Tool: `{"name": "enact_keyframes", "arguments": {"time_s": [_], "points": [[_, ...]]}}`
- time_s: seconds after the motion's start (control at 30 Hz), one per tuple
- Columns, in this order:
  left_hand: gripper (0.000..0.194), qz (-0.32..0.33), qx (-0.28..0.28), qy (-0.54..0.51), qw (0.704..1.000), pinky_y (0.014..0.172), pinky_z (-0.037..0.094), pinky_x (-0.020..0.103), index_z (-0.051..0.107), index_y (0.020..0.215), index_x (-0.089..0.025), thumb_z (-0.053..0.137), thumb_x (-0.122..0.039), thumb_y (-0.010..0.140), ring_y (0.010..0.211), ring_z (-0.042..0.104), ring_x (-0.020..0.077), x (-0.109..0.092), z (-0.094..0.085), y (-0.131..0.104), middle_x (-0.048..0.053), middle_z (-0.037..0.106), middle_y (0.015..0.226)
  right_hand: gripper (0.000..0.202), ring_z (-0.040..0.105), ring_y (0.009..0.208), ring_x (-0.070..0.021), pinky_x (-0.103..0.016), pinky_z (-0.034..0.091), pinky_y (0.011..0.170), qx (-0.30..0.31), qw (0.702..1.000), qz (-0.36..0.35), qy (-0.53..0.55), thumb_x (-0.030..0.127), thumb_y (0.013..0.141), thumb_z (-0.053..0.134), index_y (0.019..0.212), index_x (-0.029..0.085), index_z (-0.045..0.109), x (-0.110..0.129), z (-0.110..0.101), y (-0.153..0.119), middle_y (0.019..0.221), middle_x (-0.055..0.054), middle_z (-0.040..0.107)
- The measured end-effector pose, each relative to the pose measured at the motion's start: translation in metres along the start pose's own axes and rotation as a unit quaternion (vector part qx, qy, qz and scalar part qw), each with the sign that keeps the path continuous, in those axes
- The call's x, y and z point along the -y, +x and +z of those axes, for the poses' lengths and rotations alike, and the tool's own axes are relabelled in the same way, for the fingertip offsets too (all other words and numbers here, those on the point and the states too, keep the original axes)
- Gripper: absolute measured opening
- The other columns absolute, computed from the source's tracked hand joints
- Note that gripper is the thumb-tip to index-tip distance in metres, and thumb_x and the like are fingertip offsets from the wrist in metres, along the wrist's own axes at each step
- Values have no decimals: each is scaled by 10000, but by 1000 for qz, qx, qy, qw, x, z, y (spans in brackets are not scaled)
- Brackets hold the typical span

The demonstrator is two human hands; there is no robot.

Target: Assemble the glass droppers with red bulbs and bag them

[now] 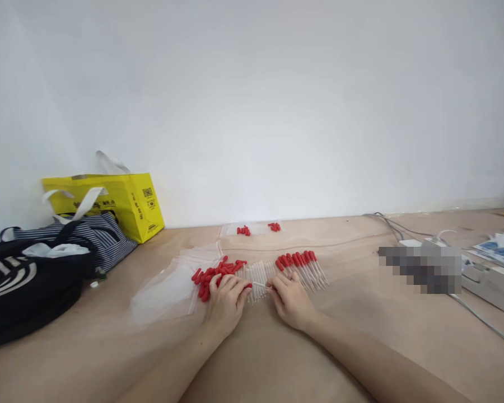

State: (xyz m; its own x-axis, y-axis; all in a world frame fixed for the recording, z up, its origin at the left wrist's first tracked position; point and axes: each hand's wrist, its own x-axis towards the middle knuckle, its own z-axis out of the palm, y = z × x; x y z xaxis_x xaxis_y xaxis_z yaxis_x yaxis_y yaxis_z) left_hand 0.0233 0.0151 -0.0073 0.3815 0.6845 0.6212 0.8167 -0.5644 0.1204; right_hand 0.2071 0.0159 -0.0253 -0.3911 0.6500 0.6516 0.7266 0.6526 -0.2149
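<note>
In the head view, the left hand (225, 302) had a red bulb (248, 286) pinched in its fingertips, and the right hand (293, 299) was pinching a clear tube (260, 285) that sat right between the two hands, out in the middle of the table (252, 358). Loose bulbs (205, 282) were by the left hand, capped tubes (306, 266) just past the right.

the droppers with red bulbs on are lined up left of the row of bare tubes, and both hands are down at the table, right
Not quite: the head view shows the droppers with red bulbs on lined up right of the bare tubes. Both hands, left and right, are indeed down at the table.
</note>
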Motion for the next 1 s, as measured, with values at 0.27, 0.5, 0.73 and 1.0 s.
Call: {"name": "enact_keyframes", "arguments": {"time_s": [0.27,0.5,0.73,1.0], "points": [[155,-13,2,-29,1000,861,217,439,582,816,-217,429,-213,841,808,547,188,-2,-2,-1,2,659,783,169,442,607,-116,-275,198,638,33,999,-11,-17,122,822,368,790,177,525,4,0,2,726,-4,591],[175,-2,25,-49,998,863,211,436,574,796,-210,406,-196,844,790,537,178,-2,-5,-4,2,653,761,187,410,562,-108,-280,193,667,43,997,-54,-42,114,793,381,757,177,553,3,-5,4,657,-1,573],[189,46,40,-56,997,867,211,430,569,774,-206,393,-179,835,775,534,173,-6,-7,-4,-2,642,719,255,408,565,-111,-281,189,651,69,992,-96,-48,29,679,382,760,188,564,-6,-10,4,675,-3,584],[190,78,75,-69,992,887,204,431,543,763,-192,371,-178,841,771,520,164,-8,-7,-5,5,612,725,169,404,550,-105,-277,182,631,83,992,-89,-43,79,712,398,670,176,530,-1,-12,2,637,3,574]]}}
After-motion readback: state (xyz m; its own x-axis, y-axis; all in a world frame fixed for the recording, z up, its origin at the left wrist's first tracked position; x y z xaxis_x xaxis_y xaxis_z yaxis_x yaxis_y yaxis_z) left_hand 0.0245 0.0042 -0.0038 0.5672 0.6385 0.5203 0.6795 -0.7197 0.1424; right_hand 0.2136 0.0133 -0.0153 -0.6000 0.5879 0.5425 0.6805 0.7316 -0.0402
